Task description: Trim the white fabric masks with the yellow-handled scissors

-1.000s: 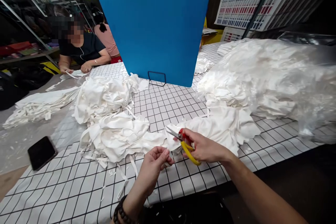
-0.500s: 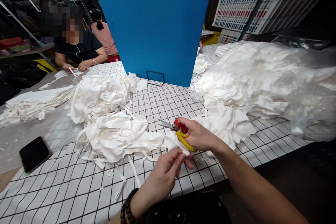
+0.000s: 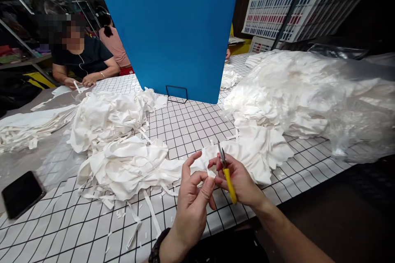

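My left hand [image 3: 194,201] pinches the edge of a piece of white fabric [image 3: 211,172] between thumb and forefinger, near the table's front edge. Just right of it, my right hand [image 3: 239,181] holds scissors [image 3: 228,176] with yellow showing on the handle, the blades pointing up and away. The right fingertips are close to the same fabric edge; whether they grip it is hard to see. White cloth [image 3: 123,168] with loose strips lies left of my hands, and more white cloth [image 3: 261,150] lies behind the right one.
A blue panel [image 3: 175,33] stands upright on the checkered table [image 3: 182,131]. Bagged white fabric [image 3: 308,90] fills the right side. A phone [image 3: 23,194] lies at the left. A person [image 3: 83,57] handles white strips across the table. Stacked crates [image 3: 277,12] stand behind.
The scissors have turned from pointing left to pointing up and away. My left hand has risen with its fingers more spread, and my right hand has turned beside it. The view has shifted slightly right.
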{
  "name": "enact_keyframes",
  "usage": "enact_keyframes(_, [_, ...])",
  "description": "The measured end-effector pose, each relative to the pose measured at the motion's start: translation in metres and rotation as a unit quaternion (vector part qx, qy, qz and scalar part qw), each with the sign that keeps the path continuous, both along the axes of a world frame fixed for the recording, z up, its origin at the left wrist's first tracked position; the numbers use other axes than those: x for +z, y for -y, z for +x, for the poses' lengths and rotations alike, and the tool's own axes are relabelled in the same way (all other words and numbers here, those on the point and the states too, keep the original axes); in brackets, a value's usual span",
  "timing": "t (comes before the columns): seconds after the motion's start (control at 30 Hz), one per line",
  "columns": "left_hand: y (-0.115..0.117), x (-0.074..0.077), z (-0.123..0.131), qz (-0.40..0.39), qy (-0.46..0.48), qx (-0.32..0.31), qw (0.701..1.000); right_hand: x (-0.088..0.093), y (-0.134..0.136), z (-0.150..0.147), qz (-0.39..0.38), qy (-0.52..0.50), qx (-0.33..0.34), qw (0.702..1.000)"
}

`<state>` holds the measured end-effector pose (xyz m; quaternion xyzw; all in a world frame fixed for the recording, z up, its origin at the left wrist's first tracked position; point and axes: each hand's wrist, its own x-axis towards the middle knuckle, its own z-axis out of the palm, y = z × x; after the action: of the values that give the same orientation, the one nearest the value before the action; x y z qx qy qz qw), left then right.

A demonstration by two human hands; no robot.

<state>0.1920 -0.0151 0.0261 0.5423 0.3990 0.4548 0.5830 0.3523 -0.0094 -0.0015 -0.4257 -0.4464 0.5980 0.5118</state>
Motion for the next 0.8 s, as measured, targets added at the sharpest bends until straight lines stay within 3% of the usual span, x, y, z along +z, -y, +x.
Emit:
enact_keyframes(0.07, [-0.001,0.004,-0.001,0.008,0.022,-0.03,0.999,-0.004,-0.005,-0.008,0.009,-0.01,-0.033,0.999])
enact_keyframes(0.17, [-0.005,0.004,-0.003,-0.016,0.085,-0.081,0.993,-0.003,-0.01,-0.004,0.007,0.004,0.014,1.0])
enact_keyframes(0.23, [-0.007,0.0,-0.005,-0.018,0.105,-0.089,0.99,0.002,-0.008,0.008,0.01,0.033,0.042,0.999])
enact_keyframes(0.3, [-0.009,-0.006,-0.006,-0.008,0.085,-0.079,0.993,0.01,-0.001,0.022,0.02,0.104,0.018,0.994])
enact_keyframes(0.37, [-0.01,-0.012,-0.007,0.009,0.043,-0.068,0.997,0.02,0.011,0.033,0.024,0.213,-0.014,0.977])
enact_keyframes(0.5, [-0.01,-0.018,-0.008,0.057,-0.033,-0.064,0.996,0.035,0.032,0.041,0.021,0.398,0.007,0.917])
enact_keyframes(0.63, [-0.011,-0.018,-0.007,0.115,-0.079,-0.07,0.988,0.042,0.041,0.033,0.033,0.485,0.003,0.874])
enact_keyframes(0.8, [-0.01,-0.019,-0.006,0.128,-0.06,-0.082,0.987,0.048,0.043,0.023,0.034,0.534,-0.003,0.845])
